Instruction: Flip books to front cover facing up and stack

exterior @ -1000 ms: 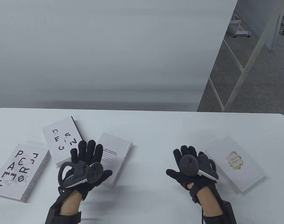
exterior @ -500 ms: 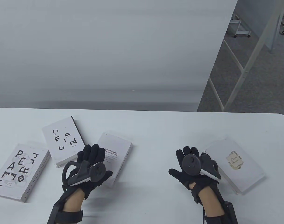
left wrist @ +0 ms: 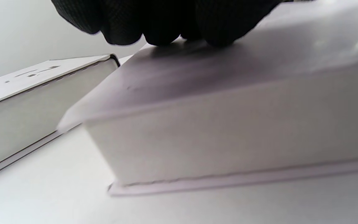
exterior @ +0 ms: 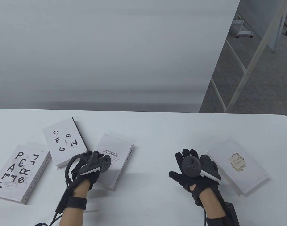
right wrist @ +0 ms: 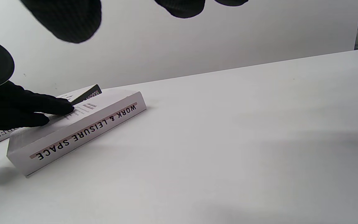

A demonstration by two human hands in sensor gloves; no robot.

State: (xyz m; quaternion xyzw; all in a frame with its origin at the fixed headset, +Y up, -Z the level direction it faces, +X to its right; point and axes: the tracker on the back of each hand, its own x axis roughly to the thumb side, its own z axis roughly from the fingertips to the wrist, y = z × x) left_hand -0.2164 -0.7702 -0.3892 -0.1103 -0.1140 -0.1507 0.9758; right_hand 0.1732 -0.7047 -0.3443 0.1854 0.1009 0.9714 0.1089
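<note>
Left gloved hand presses fingers on the thick white paperback book near the white tabletop's front edge; right gloved hand spread, holding nothing

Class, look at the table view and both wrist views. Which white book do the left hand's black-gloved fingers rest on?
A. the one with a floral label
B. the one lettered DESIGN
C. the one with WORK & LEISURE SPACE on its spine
C: the left hand lays its fingers on the top cover of the white book with WORK & LEISURE SPACE on its spine.
</note>
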